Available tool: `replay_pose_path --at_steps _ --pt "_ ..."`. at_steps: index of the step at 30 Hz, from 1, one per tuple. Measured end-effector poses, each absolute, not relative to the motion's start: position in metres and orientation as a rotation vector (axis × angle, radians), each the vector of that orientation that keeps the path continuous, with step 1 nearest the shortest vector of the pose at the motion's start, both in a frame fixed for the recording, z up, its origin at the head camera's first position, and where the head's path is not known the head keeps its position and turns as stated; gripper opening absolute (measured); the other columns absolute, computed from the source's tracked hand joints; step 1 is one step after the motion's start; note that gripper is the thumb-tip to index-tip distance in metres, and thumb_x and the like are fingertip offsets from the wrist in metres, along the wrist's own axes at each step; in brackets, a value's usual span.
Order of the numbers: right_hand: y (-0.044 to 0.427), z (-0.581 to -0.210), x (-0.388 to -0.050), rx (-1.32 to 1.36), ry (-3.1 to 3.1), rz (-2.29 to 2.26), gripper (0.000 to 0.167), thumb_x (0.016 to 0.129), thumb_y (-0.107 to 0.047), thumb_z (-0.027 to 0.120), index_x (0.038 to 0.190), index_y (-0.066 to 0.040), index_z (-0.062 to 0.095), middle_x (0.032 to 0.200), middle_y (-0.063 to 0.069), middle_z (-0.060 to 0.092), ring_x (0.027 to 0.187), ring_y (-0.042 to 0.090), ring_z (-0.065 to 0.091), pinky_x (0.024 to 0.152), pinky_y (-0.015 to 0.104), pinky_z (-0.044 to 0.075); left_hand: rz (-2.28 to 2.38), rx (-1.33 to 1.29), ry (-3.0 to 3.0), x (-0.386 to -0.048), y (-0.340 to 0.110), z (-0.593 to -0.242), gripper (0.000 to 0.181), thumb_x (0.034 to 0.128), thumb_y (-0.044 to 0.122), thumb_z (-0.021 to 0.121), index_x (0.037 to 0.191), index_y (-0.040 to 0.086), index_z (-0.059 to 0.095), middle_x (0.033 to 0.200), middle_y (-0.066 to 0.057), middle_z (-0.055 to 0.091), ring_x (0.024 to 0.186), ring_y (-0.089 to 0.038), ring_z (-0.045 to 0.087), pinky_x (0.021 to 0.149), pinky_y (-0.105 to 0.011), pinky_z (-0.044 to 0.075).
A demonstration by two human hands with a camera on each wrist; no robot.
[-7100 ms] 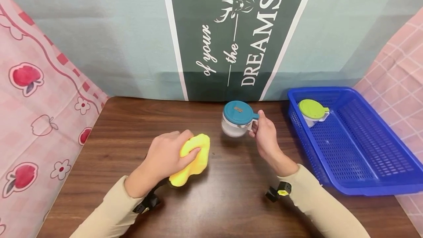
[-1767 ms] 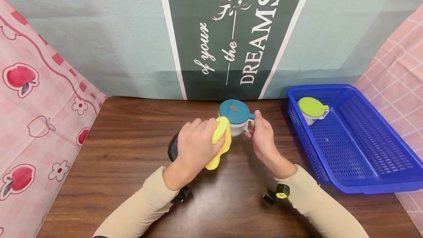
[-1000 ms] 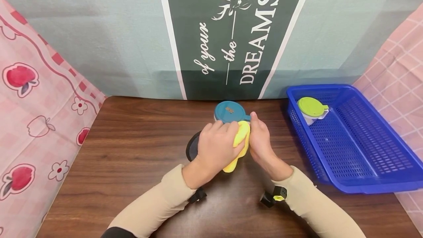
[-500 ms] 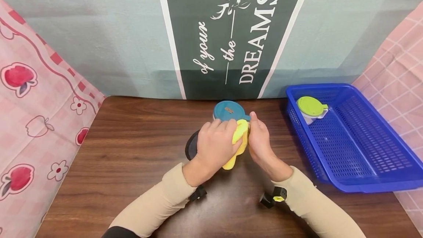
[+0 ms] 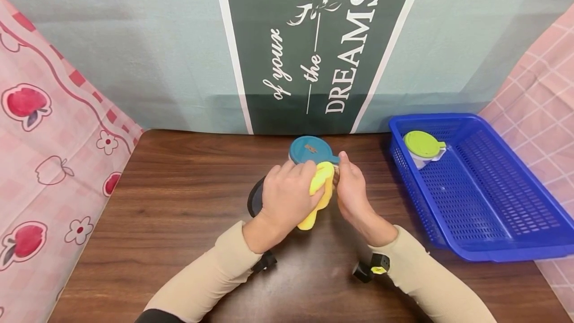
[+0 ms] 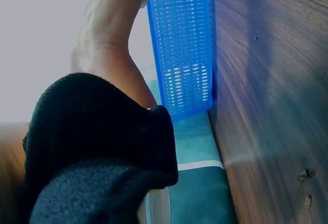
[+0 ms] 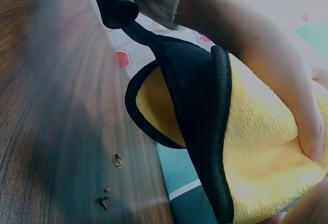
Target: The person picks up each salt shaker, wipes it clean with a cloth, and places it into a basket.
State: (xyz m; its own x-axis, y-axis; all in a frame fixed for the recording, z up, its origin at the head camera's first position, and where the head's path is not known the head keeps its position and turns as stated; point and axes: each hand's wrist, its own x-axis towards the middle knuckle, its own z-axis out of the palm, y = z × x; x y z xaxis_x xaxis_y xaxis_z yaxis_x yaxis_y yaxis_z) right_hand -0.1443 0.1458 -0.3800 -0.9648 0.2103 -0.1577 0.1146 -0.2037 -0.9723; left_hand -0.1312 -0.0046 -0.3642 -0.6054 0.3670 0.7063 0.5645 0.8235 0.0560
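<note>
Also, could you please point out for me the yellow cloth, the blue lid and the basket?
Cloth [image 7: 261,142]: right wrist view, on its fuzzy yellow side.
Blue lid [image 5: 309,155]: head view, on its flat top.
Basket [image 5: 511,254]: head view, on its near rim.

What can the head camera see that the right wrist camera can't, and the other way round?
Only the head view shows the blue basket, the green-lidded jar inside it and the deer picture. Only the right wrist view shows little dark bits on the brown table. Both show that table and the yellow cloth.
</note>
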Motion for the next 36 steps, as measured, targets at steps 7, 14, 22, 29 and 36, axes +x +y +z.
replay_pose_path --at_steps 7,14,22,29,36 --pt "0.149 -0.382 -0.144 -0.287 -1.915 2.390 0.056 0.112 -0.033 0.035 0.060 -0.012 0.031 0.059 -0.002 0.028 0.056 0.012 0.028 0.058 0.025 0.030 -0.371 -0.658 -2.281 -0.131 -0.011 -0.363 0.031 0.0885 0.039 0.069 0.078 0.012 0.057 0.057 0.001 0.049 0.053 -0.016 0.048 0.048 -0.028 0.039" --pt "0.151 -0.381 -0.144 -0.267 -1.915 2.419 0.056 0.112 -0.030 0.032 0.060 -0.012 0.031 0.060 -0.002 0.028 0.059 0.013 0.029 0.059 0.025 0.030 -0.371 -0.645 -2.256 -0.131 -0.015 -0.364 0.029 0.0867 0.036 0.070 0.077 0.012 0.056 0.056 0.001 0.046 0.053 -0.017 0.046 0.048 -0.028 0.037" --pt "0.153 -0.381 -0.144 -0.323 -1.935 2.397 0.055 0.112 -0.031 0.034 0.060 -0.013 0.032 0.061 -0.002 0.030 0.062 0.013 0.031 0.058 0.025 0.033 -0.368 -0.616 -2.210 -0.134 -0.021 -0.364 0.030 0.0820 0.033 0.075 0.075 0.011 0.054 0.055 0.001 0.046 0.051 -0.018 0.044 0.046 -0.028 0.036" --pt "0.154 -0.382 -0.144 -0.329 -1.939 2.399 0.055 0.112 -0.031 0.034 0.061 -0.011 0.033 0.063 0.000 0.032 0.063 0.013 0.033 0.058 0.023 0.035 -0.365 -0.589 -2.188 -0.137 -0.026 -0.365 0.034 0.0804 0.034 0.077 0.076 0.010 0.053 0.055 0.001 0.045 0.050 -0.018 0.043 0.046 -0.028 0.036" --pt "0.155 -0.383 -0.145 -0.331 -1.924 2.414 0.054 0.112 -0.032 0.033 0.063 -0.011 0.031 0.064 0.000 0.030 0.063 0.013 0.031 0.058 0.023 0.033 -0.355 -0.553 -2.153 -0.142 -0.032 -0.366 0.033 0.0775 0.028 0.078 0.074 0.009 0.051 0.055 0.000 0.044 0.051 -0.019 0.043 0.046 -0.029 0.035"
